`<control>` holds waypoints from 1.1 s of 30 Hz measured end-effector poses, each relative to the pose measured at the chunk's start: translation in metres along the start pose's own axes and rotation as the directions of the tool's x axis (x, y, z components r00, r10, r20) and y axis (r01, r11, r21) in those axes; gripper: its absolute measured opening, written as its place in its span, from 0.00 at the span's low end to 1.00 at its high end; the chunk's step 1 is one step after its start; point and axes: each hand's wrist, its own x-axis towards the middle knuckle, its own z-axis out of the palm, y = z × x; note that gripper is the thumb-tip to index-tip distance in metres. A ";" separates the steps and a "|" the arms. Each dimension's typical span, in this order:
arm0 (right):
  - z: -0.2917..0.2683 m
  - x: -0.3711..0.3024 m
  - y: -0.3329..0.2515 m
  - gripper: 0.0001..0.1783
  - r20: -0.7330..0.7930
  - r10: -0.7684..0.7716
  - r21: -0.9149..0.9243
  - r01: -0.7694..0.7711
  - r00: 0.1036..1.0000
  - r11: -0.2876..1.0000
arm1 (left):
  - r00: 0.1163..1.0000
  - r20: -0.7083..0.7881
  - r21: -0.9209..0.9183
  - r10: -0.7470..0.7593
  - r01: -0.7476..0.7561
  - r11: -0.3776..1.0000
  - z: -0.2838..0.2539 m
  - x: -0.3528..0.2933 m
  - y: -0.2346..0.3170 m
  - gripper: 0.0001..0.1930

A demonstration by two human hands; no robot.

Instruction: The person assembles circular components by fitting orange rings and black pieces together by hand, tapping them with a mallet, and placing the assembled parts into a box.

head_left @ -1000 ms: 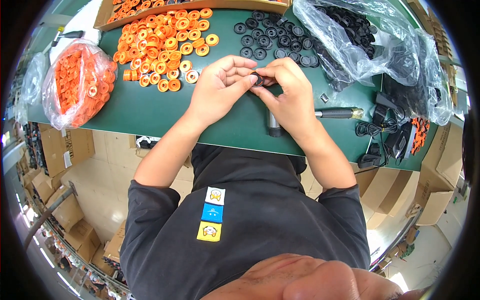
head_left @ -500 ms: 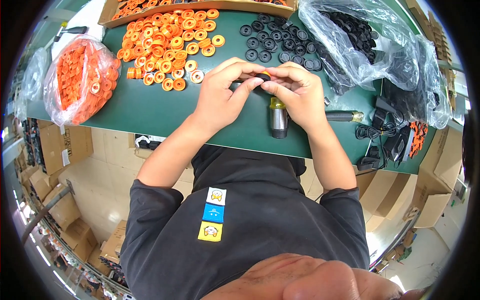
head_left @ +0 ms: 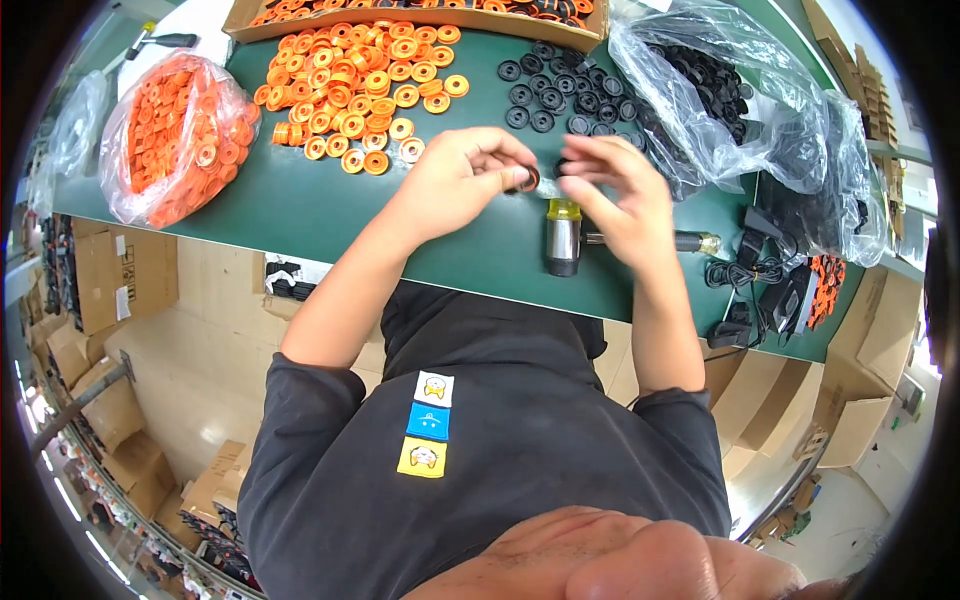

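Observation:
My left hand pinches a small round black-and-orange piece between thumb and fingertips. Just right of it, my right hand is raised and smeared by motion. A small dark piece shows between its thumb and forefinger, too blurred to tell more. Below the hands lies a mallet with a metal head, one yellow face and one black face; its dark handle runs right behind my right wrist. Orange wheel-like rings lie heaped beyond my left hand. Black round caps are scattered beyond my right hand.
A clear bag of orange rings sits at left on the green table. A cardboard tray of mixed parts is at the back. A clear bag of black parts lies at right, with coiled black cable nearer the edge.
My hands have come apart. The right has moved right, away from the black-and-orange piece, which stays in my left fingers. The whole view has shifted slightly.

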 end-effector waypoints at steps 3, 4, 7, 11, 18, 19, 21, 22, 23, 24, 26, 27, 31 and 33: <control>-0.043 -0.025 -0.007 0.17 0.150 -0.161 -0.460 0.213 0.976 0.862 | 0.986 0.086 0.316 0.142 -0.162 0.935 -0.001 -0.007 0.007 0.06; -0.056 -0.036 -0.015 0.20 0.239 -0.085 -0.562 0.209 0.967 0.801 | 0.943 0.198 0.517 0.268 -0.333 0.789 0.000 -0.007 0.007 0.05; -0.066 -0.063 -0.019 0.19 0.261 0.075 -0.744 0.151 0.963 0.651 | 0.893 0.179 0.607 0.413 -0.431 0.668 0.002 -0.005 -0.005 0.05; -0.071 -0.083 -0.002 0.16 0.243 0.133 -0.861 0.151 0.961 0.485 | 0.868 0.166 0.667 0.468 -0.448 0.595 0.002 -0.005 -0.007 0.06; -0.076 -0.089 -0.036 0.10 0.337 0.321 -0.740 0.039 0.885 0.672 | 0.845 -0.322 0.401 0.426 -0.286 0.870 -0.010 -0.005 0.001 0.06; -0.072 -0.089 -0.044 0.10 0.335 0.346 -0.716 -0.002 0.876 0.698 | 0.849 -0.356 0.325 0.390 -0.279 0.904 -0.010 -0.005 0.001 0.06; -0.062 -0.089 -0.055 0.09 0.311 0.355 -0.698 -0.042 0.882 0.715 | 0.851 -0.373 0.273 0.369 -0.280 0.920 -0.008 -0.005 0.001 0.06; -0.056 -0.087 -0.059 0.09 0.285 0.367 -0.677 -0.085 0.885 0.731 | 0.855 -0.386 0.219 0.345 -0.279 0.935 -0.008 -0.005 0.001 0.06; -0.050 -0.086 -0.064 0.09 0.284 0.347 -0.687 -0.062 0.894 0.723 | 0.856 -0.385 0.218 0.347 -0.281 0.935 -0.008 -0.006 0.001 0.06; -0.045 -0.086 -0.065 0.09 0.282 0.347 -0.688 -0.063 0.894 0.723 | 0.852 -0.384 0.222 0.356 -0.289 0.931 -0.008 -0.006 0.002 0.06; -0.034 -0.081 -0.065 0.10 0.259 0.310 -0.699 -0.044 0.915 0.713 | 0.848 -0.383 0.225 0.366 -0.299 0.927 -0.008 -0.006 0.003 0.07; -0.028 -0.082 -0.060 0.10 0.232 0.323 -0.694 -0.077 0.918 0.716 | 0.847 -0.380 0.219 0.371 -0.307 0.926 -0.008 -0.006 0.003 0.07; -0.026 -0.073 -0.051 0.10 0.245 0.401 -0.704 -0.122 0.883 0.699 | 0.849 -0.396 0.193 0.351 -0.296 0.935 -0.009 -0.005 0.001 0.06; -0.026 -0.076 -0.060 0.10 0.251 0.402 -0.685 -0.132 0.881 0.716 | 0.849 -0.395 0.189 0.350 -0.298 0.936 -0.010 -0.005 0.001 0.06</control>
